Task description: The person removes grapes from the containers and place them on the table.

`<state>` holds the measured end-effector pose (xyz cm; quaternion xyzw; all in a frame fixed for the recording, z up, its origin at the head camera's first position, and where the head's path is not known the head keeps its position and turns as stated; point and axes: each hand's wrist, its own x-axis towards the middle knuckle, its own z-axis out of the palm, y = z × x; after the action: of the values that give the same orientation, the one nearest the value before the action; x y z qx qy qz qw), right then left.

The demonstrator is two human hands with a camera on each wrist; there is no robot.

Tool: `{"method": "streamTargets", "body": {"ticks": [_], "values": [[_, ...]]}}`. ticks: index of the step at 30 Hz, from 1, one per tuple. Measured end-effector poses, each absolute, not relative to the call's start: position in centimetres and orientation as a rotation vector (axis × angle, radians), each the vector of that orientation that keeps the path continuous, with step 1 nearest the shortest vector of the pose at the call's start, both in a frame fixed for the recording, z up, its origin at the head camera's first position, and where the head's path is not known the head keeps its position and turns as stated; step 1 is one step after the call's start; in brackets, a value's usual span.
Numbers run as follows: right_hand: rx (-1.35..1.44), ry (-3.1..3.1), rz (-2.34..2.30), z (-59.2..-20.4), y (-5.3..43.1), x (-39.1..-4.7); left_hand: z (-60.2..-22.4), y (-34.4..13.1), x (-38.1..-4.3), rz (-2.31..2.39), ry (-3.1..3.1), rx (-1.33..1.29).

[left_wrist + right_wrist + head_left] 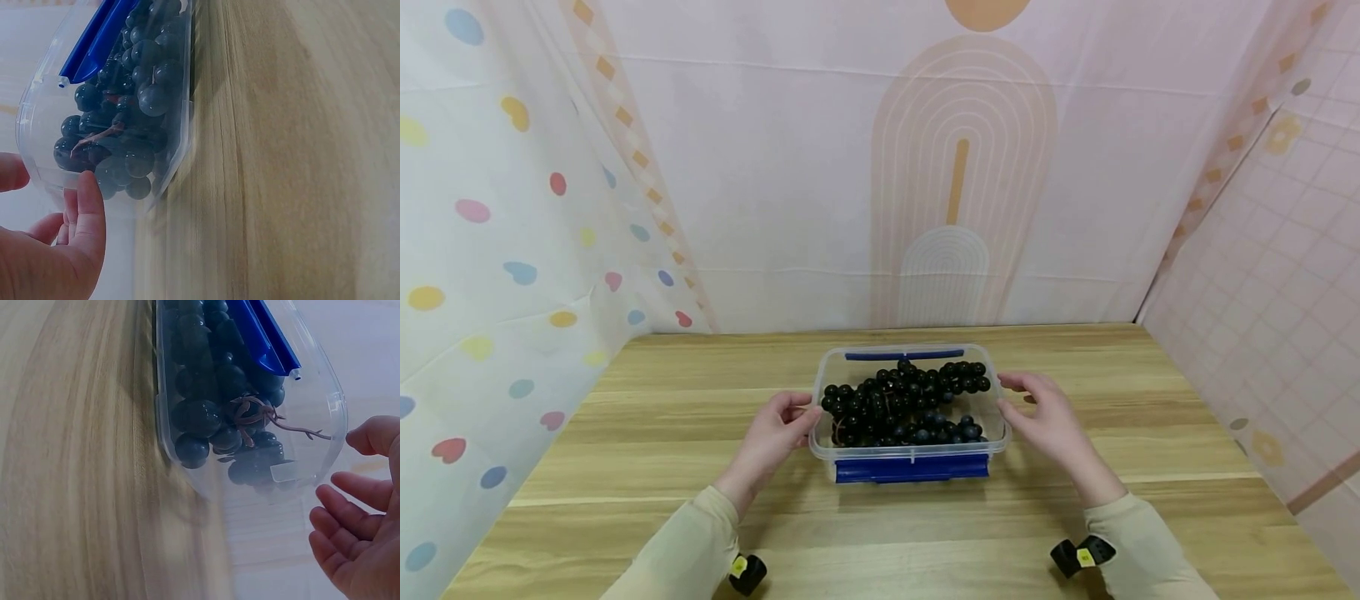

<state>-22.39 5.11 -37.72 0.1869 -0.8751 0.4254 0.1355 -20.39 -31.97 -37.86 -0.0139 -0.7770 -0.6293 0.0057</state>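
Observation:
A clear plastic food container (880, 452) with blue clip flaps sits upright on the table, its top uncovered. Bunches of dark grapes (917, 387) fill much of it, and a brownish stem (275, 422) shows through the right end wall. My left hand (778, 429) holds the left end, thumb at the rim and a finger (90, 197) against the wall under it. At the opposite end, my right hand (1048, 421) has its thumb (369, 434) at the rim. Its other fingers are loosely bent, apart from the wall.
The wooden table (910, 533) extends around the container on all sides. Patterned cloth hangs behind it (775, 183) and along both sides. Each sleeve cuff carries a black wrist device (747, 575).

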Motion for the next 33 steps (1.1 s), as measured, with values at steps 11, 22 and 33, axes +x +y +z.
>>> {"method": "streamTargets", "body": {"ticks": [11, 22, 33], "values": [[0.682, -2.447, 0.995, -37.5, 4.4, -22.0, -37.4, -31.8, -20.5, -1.954, -2.510, 0.086], [0.855, -2.396, 0.922, -37.2, 3.5, -21.7, -37.2, -31.7, -20.4, -1.954, -2.502, 0.090], [0.951, -2.447, 0.894, -36.3, 2.6, -21.5, -37.2, -31.7, -20.3, -1.966, -2.484, 0.084]]}}
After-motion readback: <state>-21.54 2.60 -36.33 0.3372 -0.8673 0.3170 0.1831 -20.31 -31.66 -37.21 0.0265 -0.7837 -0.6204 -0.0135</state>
